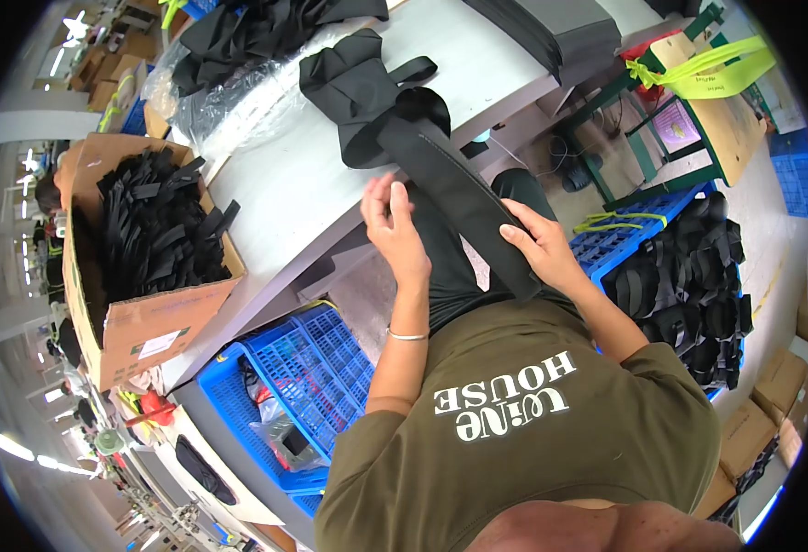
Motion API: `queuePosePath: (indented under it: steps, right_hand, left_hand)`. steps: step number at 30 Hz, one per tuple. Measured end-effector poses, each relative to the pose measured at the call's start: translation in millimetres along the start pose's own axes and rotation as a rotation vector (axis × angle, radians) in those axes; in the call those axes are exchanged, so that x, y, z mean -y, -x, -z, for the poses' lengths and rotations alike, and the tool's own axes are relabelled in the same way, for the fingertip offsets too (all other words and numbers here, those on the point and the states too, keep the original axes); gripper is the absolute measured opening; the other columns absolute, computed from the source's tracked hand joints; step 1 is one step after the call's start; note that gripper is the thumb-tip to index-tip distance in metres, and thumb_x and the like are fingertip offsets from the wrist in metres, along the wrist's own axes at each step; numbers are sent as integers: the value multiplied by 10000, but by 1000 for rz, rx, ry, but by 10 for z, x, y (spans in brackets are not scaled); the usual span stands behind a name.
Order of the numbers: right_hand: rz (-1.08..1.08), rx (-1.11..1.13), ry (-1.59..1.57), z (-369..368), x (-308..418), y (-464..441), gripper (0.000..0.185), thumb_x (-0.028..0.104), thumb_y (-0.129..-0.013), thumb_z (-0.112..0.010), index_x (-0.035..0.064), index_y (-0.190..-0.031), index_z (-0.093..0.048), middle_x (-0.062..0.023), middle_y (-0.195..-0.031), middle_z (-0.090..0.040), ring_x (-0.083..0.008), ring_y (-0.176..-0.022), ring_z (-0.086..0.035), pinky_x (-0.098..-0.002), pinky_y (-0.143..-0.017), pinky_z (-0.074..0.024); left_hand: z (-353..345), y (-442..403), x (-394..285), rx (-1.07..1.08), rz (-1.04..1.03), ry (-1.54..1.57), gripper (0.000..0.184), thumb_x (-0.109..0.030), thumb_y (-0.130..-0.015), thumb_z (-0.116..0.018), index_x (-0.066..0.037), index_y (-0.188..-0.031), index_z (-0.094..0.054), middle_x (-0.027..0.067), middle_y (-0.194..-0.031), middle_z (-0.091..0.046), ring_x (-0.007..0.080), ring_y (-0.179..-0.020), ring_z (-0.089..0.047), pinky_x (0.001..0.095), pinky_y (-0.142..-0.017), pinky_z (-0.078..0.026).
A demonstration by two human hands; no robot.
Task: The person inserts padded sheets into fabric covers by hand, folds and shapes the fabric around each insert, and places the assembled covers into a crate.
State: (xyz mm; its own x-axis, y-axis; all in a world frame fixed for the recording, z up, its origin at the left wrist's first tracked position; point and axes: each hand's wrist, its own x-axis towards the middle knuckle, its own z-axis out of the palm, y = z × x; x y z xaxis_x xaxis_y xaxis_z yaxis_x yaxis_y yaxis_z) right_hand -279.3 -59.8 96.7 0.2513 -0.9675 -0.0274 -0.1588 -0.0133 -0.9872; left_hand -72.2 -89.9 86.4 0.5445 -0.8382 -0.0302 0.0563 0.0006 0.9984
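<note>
A long black fabric strip (464,202) with a stitched edge hangs from the table's edge down over my lap. My right hand (544,247) grips its lower part, thumb on top and fingers at the far edge. Beside the strip's left edge, my left hand (393,216) is raised with its fingers apart and nothing in it; its fingertips are slightly blurred. The strip's upper end meets a bunched black fabric piece (353,87) with a loop, lying on the white table (284,184).
A cardboard box (165,322) of black strips stands at the left. Blue crates (330,345) sit below it, and another crate (620,241) with black pieces (684,285) is at the right. Black fabric (257,41) and clear plastic (238,115) lie at the table's back.
</note>
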Motion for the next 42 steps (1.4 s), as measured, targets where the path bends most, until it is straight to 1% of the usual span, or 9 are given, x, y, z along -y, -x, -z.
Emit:
queuePosePath:
  steps: [6, 9, 13, 16, 23, 26, 30, 35, 42]
  right_hand:
    - [-14, 15, -38, -52, 21, -157, 391, 141, -951, -596, -14, -1307, -547, -131, -1090, -690, -109, -992, -625, -276, -873, -486]
    - [78, -40, 6, -146, -68, -286, 379, 137, -941, -596, -7, -1289, -554, -174, -1043, -695, -162, -909, -670, -289, -815, -500]
    - [73, -12, 218, -152, 176, -336, 344, 125, -909, -601, 22, -1237, -584, -238, -915, -658, -366, -764, -671, -364, -690, -511]
    - [100, 57, 258, -225, 318, -467, 352, 117, -895, -607, 11, -1230, -583, -255, -906, -657, -377, -773, -673, -379, -670, -511]
    - [402, -104, 243, -542, -710, -1092, 174, 173, -853, -649, 8, -891, -607, -181, -782, -644, -318, -728, -649, -414, -647, -483]
    - [159, 110, 411, -465, -558, -991, 242, 201, -898, -636, 28, -1066, -619, -122, -1066, -653, -208, -977, -626, -360, -814, -503]
    - [-166, 30, -888, -532, -539, -916, 473, 296, -984, -557, 34, -1370, -474, -87, -1334, -560, -190, -1170, -564, -339, -996, -471]
    - [-349, -97, -965, -424, -157, -967, 422, 248, -956, -589, 28, -1313, -538, -115, -1248, -624, -231, -1056, -640, -377, -919, -541]
    - [-244, -22, -1063, -488, 2, -890, 357, 243, -952, -599, 44, -1247, -577, -97, -1194, -640, -215, -1035, -648, -371, -884, -563]
  left_hand:
    - [-146, -592, 264, -139, -219, -345, 302, -169, -895, -694, -36, -1165, -669, 151, -1365, -457, 180, -1000, -605, 280, -809, -499]
    - [-69, -747, 188, -59, -138, -525, 359, -42, -829, -647, -26, -1188, -657, 146, -1326, -530, 247, -963, -649, 303, -822, -501]
    - [-37, -759, 178, -79, -658, -684, 426, 66, -767, -493, -1, -1160, -643, 133, -1442, -495, 287, -876, -674, 333, -720, -522]
    - [-38, -642, -25, 121, -678, -712, 361, 61, -745, -515, 18, -1078, -646, 94, -1441, -514, 273, -838, -684, 330, -683, -528]
    - [-123, 0, -398, 745, -690, -581, 400, 88, -714, -561, -47, -1065, -697, 92, -1323, -619, 197, -791, -667, 257, -715, -517]
    - [-60, 65, -427, 687, -779, -474, 383, 55, -757, -613, -61, -1109, -710, 133, -1341, -602, 217, -890, -664, 272, -734, -523]
    - [141, 243, -486, 404, -735, -291, 592, -69, -749, -716, -33, -1322, -572, 203, -1454, -462, 296, -1220, -531, 366, -903, -499]
    - [65, 444, -254, 347, -657, -406, 830, -38, -689, -659, -18, -1460, -353, 246, -1552, -233, 378, -1437, -254, 457, -1144, -249]
    - [-120, 372, -349, 193, -638, -390, 728, 86, -671, -577, -62, -1381, -506, 187, -1509, -363, 365, -1382, -339, 438, -1115, -303]
